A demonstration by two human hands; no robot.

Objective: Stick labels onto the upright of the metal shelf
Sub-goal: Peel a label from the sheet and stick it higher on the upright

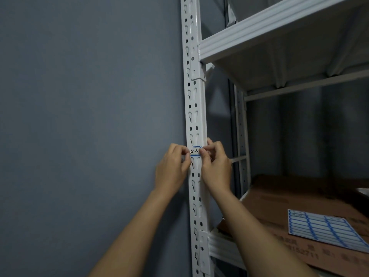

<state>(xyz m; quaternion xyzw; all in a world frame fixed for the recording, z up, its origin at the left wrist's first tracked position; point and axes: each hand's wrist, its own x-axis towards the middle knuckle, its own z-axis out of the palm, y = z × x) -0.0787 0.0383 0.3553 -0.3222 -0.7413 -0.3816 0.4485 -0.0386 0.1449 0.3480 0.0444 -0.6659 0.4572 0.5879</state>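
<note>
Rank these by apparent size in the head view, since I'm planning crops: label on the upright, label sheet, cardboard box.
1. cardboard box
2. label sheet
3. label on the upright

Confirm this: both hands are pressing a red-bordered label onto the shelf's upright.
Not quite. The head view shows the label has a blue border, not red. Both the left hand and right hand do hold it against the upright.
</note>
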